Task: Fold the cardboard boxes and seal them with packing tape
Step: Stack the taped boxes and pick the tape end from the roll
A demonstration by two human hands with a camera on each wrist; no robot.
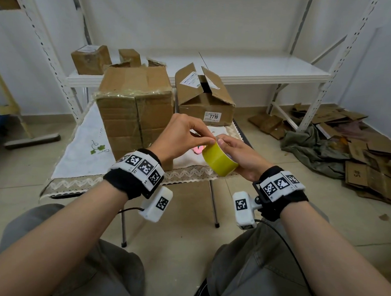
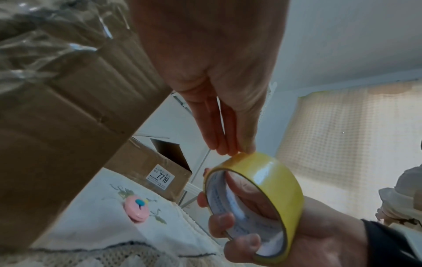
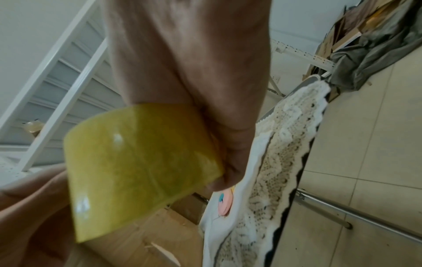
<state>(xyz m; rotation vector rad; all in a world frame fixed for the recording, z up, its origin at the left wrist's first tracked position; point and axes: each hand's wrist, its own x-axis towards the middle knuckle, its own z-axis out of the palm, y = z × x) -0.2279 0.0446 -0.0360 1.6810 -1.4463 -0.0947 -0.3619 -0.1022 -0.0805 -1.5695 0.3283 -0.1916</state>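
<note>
My right hand (image 1: 239, 156) grips a roll of yellow packing tape (image 1: 219, 161) just above the table's front edge, fingers through its core (image 2: 246, 213). The left hand (image 1: 210, 140) pinches the top edge of the tape roll (image 2: 262, 180) with thumb and fingertips (image 2: 230, 150). In the right wrist view the tape roll (image 3: 137, 162) fills the middle, blurred. Behind my hands a tall taped cardboard box (image 1: 135, 107) stands on the table. To its right sits a lower box (image 1: 204, 98) labelled 7719 with its flaps open.
The small table carries a white embroidered cloth (image 1: 82, 154) with a pink round object (image 2: 137, 210) on it. A white metal shelf (image 1: 263, 67) behind holds two small boxes (image 1: 90, 59). Flattened cardboard (image 1: 372, 163) and a grey-green cloth (image 1: 313, 148) lie on the floor at right.
</note>
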